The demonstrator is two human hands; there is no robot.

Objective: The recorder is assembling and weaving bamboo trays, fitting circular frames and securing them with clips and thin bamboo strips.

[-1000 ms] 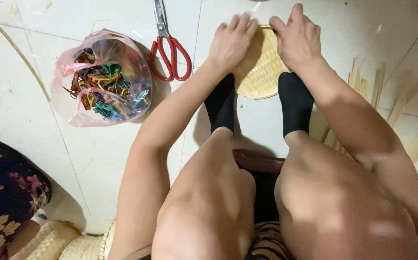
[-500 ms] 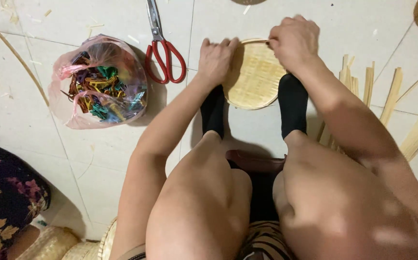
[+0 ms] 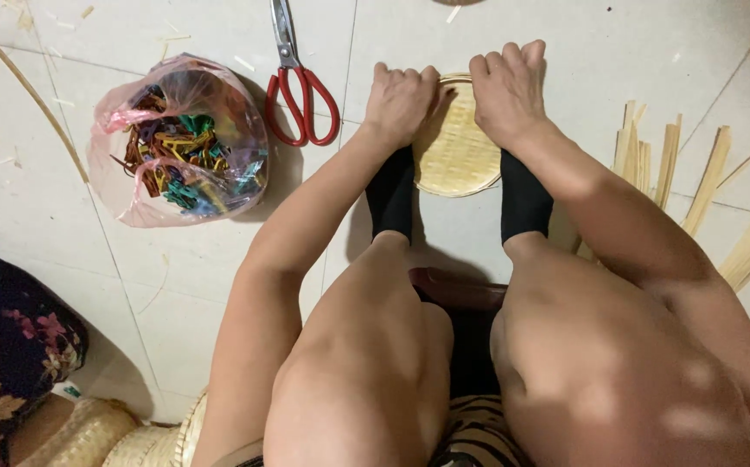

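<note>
Both hands have slid from the far rim onto the sides of the round woven bamboo tray (image 3: 454, 156): left hand (image 3: 401, 99) and right hand (image 3: 506, 91) clamp its upper edge, tray pinned between black-socked feet (image 3: 390, 195). Red scissors (image 3: 301, 91) lie just left of the left hand.

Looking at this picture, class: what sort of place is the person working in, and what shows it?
Probably a home floor used as a basket-weaving spot: bamboo strips lie on the white tiled floor, both hands press a round woven tray, and red-handled scissors lie nearby.
</note>
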